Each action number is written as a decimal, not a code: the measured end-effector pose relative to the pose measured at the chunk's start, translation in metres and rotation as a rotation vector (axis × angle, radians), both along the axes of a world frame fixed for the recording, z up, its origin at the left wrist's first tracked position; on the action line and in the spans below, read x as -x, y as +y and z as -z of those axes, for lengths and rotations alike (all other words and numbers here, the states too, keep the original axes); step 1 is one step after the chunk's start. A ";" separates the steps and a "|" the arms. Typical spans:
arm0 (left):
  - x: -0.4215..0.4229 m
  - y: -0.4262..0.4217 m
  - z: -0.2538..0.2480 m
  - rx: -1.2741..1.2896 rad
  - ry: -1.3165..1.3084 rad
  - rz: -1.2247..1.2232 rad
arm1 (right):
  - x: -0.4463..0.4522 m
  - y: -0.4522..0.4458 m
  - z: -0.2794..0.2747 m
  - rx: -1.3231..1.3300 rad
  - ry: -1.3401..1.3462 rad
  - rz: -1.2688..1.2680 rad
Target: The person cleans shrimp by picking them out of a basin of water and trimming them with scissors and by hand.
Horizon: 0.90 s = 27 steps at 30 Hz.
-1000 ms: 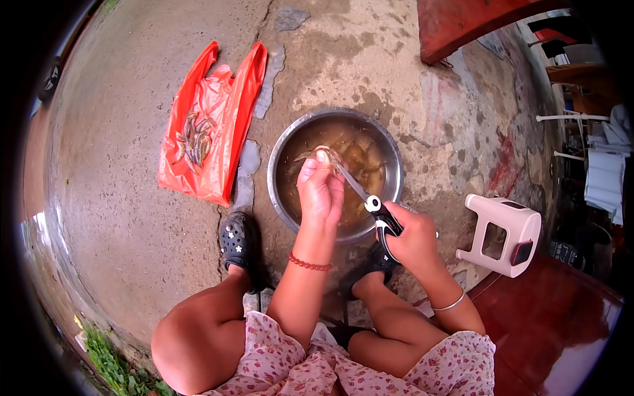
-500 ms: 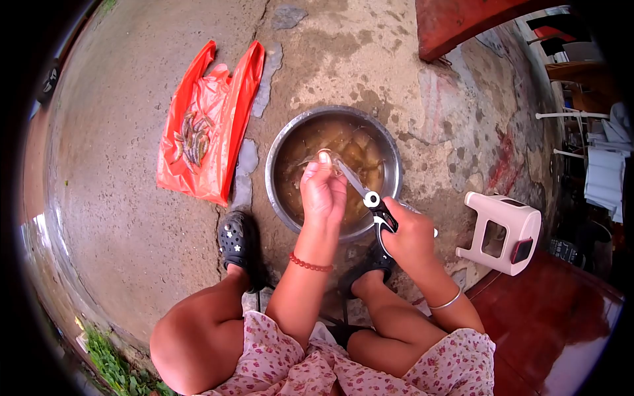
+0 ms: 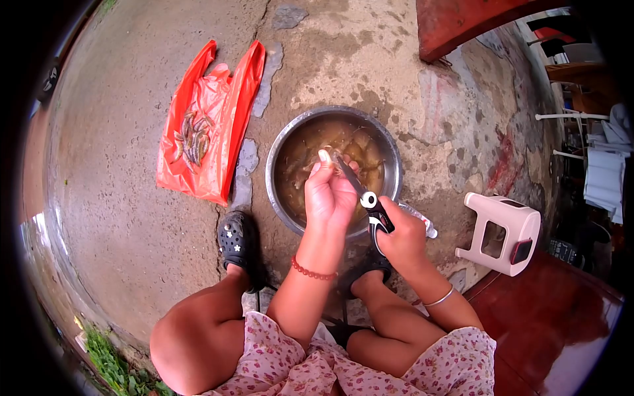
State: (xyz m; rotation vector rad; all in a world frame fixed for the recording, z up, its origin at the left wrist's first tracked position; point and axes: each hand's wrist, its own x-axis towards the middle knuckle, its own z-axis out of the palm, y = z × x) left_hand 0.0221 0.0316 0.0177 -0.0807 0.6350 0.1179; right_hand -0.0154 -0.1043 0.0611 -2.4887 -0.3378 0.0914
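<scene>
Over a metal basin (image 3: 276, 198) of murky water, my left hand (image 3: 330, 193) pinches a small shrimp (image 3: 328, 156) between thumb and fingers. My right hand (image 3: 401, 235) grips black-and-white scissors (image 3: 371, 203), whose blades reach to the shrimp at my left fingertips. Much of the shrimp is hidden by the fingers and blades. Brownish pieces, hard to make out, lie in the basin's water. To the left, several shrimp (image 3: 192, 140) rest on a red plastic bag (image 3: 221, 158) on the ground.
A pink stool (image 3: 485, 234) lies on its side at the right. Beside the basin, partly behind my right hand, is a clear plastic item (image 3: 422, 221). My shoe (image 3: 236, 243) stands left of the basin. A red wooden piece (image 3: 462, 26) juts in at the top.
My left hand has turned, its fingers spreading further right behind the blades. My right hand and the scissors have shifted slightly left, uncovering more of the clear plastic item.
</scene>
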 end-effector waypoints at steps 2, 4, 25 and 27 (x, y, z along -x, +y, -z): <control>0.000 0.000 -0.001 0.019 -0.034 -0.005 | 0.001 -0.001 0.001 -0.009 0.022 -0.001; 0.000 0.001 -0.004 0.038 -0.068 -0.009 | 0.001 -0.001 0.001 -0.018 0.044 -0.002; -0.001 0.003 -0.014 -0.024 -0.190 -0.061 | 0.009 0.006 0.007 -0.302 0.170 0.168; -0.002 0.005 -0.009 -0.045 -0.349 -0.062 | 0.009 0.006 0.010 -0.394 0.254 0.276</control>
